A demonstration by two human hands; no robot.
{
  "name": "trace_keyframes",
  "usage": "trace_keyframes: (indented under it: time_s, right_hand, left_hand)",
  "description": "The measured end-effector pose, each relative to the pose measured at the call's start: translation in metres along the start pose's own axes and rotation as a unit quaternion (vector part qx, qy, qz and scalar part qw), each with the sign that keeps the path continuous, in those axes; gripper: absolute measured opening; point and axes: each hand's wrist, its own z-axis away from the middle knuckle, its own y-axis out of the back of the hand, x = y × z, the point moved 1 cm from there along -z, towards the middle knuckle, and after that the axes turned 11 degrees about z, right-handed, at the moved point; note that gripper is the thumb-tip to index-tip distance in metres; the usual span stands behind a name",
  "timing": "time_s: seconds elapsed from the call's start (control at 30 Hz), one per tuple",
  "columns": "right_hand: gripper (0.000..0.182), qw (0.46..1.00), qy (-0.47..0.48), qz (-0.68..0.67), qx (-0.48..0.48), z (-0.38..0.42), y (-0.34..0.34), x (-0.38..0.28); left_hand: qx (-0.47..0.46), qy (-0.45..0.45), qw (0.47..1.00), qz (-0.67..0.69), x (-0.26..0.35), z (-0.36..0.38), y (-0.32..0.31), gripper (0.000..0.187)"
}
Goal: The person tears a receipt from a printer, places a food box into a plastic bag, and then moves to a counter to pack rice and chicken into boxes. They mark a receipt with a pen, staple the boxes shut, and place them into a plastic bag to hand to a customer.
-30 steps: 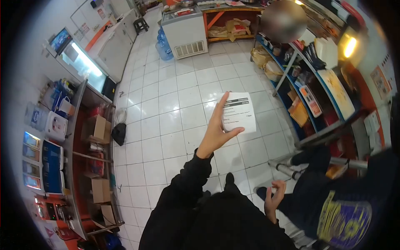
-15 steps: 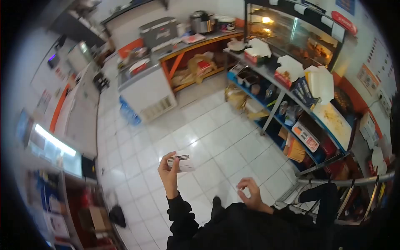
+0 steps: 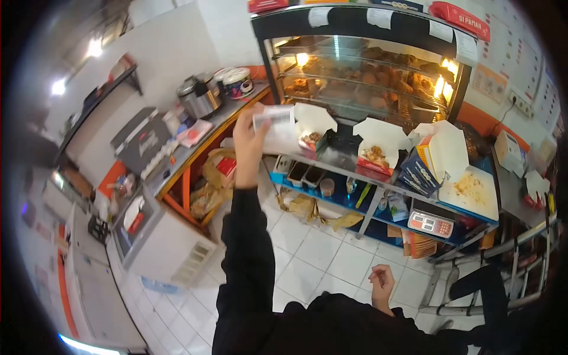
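Observation:
Raised at the centre left, my left hand (image 3: 249, 144) grips a small white printed slip (image 3: 277, 127) between thumb and fingers. The slip overlaps the view of an open food box (image 3: 312, 137) on the metal counter. Low in front of my body, my right hand (image 3: 382, 283) has its fingers curled in; whether anything is inside them is hidden. Another open box with food (image 3: 376, 155) sits to the right on the counter, beside a dark blue and white carton (image 3: 421, 170).
A lit glass food warmer (image 3: 361, 77) stands behind the counter. To the right are a crumb-covered cutting board (image 3: 473, 192) and a metal ladder (image 3: 473, 307). A scale (image 3: 431, 225) sits on the lower shelf. At left are a pot (image 3: 199, 97) and a white freezer (image 3: 165, 248).
The view has turned up toward the warmer and counter. My left hand has risen and reached forward with the slip. My right hand's fingers are more curled.

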Motion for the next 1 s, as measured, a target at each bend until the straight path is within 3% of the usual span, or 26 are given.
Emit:
trace_keyframes:
  time_s: [0.1,0.13,0.2,0.23,0.27,0.33,0.37,0.4,0.47,0.5,0.57,0.6,0.63,0.77,0.83,0.87,0.93,0.97,1.0]
  right_hand:
    - [0.012,0.998,-0.011,-0.002,0.066,-0.041,-0.036,-0.006]
    - [0.012,0.996,-0.005,0.008,0.092,-0.051,-0.044,0.002]
    - [0.014,0.987,0.014,0.028,0.161,-0.071,-0.061,0.026]
    - [0.014,0.978,0.004,0.042,0.205,-0.082,-0.071,0.032]
    - [0.014,0.966,-0.011,0.055,0.252,-0.09,-0.082,0.035]
    - [0.015,0.945,-0.04,0.054,0.319,-0.108,-0.107,0.042]
    - [0.017,0.929,-0.071,0.054,0.359,-0.119,-0.123,0.045]
    - [0.017,0.918,-0.07,0.052,0.388,-0.131,-0.142,0.049]
    - [0.017,0.891,-0.069,0.043,0.446,-0.153,-0.176,0.054]
    - [0.016,0.881,-0.071,0.022,0.467,-0.163,-0.195,0.052]
    - [0.016,0.86,-0.068,0.032,0.505,-0.175,-0.221,0.049]
    - [0.016,0.855,-0.066,0.04,0.512,-0.18,-0.235,0.048]
    - [0.015,0.845,-0.102,0.044,0.523,-0.181,-0.243,0.047]
    - [0.014,0.799,-0.101,0.065,0.59,-0.191,-0.264,0.04]
    - [0.014,0.777,-0.105,0.068,0.617,-0.193,-0.273,0.044]
    - [0.014,0.758,-0.108,0.069,0.64,-0.193,-0.279,0.045]
    - [0.015,0.772,-0.136,0.102,0.612,-0.2,-0.288,0.041]
    - [0.016,0.768,-0.135,0.118,0.615,-0.202,-0.291,0.039]
    - [0.017,0.765,-0.134,0.136,0.615,-0.204,-0.292,0.038]
  left_hand:
    - [0.001,-0.108,0.983,-0.147,-0.048,-0.13,-0.015,0.021]
    - [0.016,-0.071,0.994,-0.08,-0.065,-0.174,-0.014,0.02]
    - [0.079,-0.117,0.988,0.063,-0.119,-0.266,-0.007,0.02]
    - [0.056,-0.102,0.971,0.207,-0.133,-0.298,-0.014,0.023]
    - [0.04,-0.103,0.968,0.227,-0.157,-0.331,-0.016,0.023]
    - [-0.047,-0.074,0.98,0.177,-0.205,-0.39,-0.033,0.026]
    - [-0.05,-0.141,0.982,0.118,-0.223,-0.406,-0.047,0.027]
    - [-0.054,-0.139,0.987,0.054,-0.248,-0.423,-0.056,0.025]
    - [-0.02,-0.137,0.99,-0.006,-0.276,-0.439,-0.065,0.024]
    - [-0.006,-0.211,0.977,0.016,-0.279,-0.445,-0.067,0.023]
    - [-0.021,-0.19,0.972,-0.139,-0.27,-0.442,-0.061,0.021]
    - [-0.013,-0.261,0.96,-0.101,-0.265,-0.434,-0.066,0.019]
    - [0.016,-0.312,0.939,-0.146,-0.268,-0.437,-0.067,0.018]
    - [0.043,-0.351,0.887,-0.297,-0.266,-0.432,-0.065,0.017]
    - [0.043,-0.545,0.775,-0.316,-0.275,-0.448,-0.063,0.018]
    - [-0.032,-0.509,0.817,-0.27,-0.289,-0.459,-0.06,0.021]
    - [-0.138,-0.498,0.834,-0.193,-0.293,-0.468,-0.058,0.031]
    - [-0.136,-0.524,0.83,-0.136,-0.29,-0.465,-0.06,0.04]
    - [-0.113,-0.469,0.862,-0.157,-0.29,-0.46,-0.06,0.053]
